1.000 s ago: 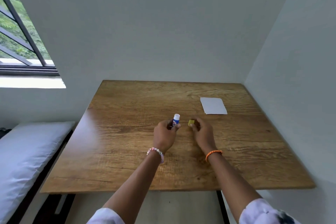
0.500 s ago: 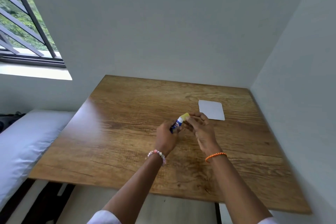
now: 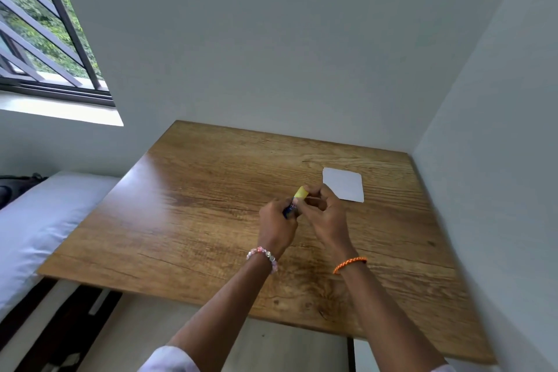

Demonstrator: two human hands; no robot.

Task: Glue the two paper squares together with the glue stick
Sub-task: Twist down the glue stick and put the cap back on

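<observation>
Right now the left hand (image 3: pixel 276 225) is wrapped around the blue barrel of the small glue stick (image 3: pixel 291 208), held up over the wood-grain surface (image 3: pixel 193 220), while the right hand (image 3: pixel 324 214) pinches the stick's yellow cap (image 3: pixel 301 192) at the tip, seated on the barrel or very nearly so. Just beyond the right hand lies the white paper square (image 3: pixel 344 184), flat near the surface's far right corner, and only one sheet can be made out, so a second may sit beneath it. Whether the squares are glued cannot be told from here.
</observation>
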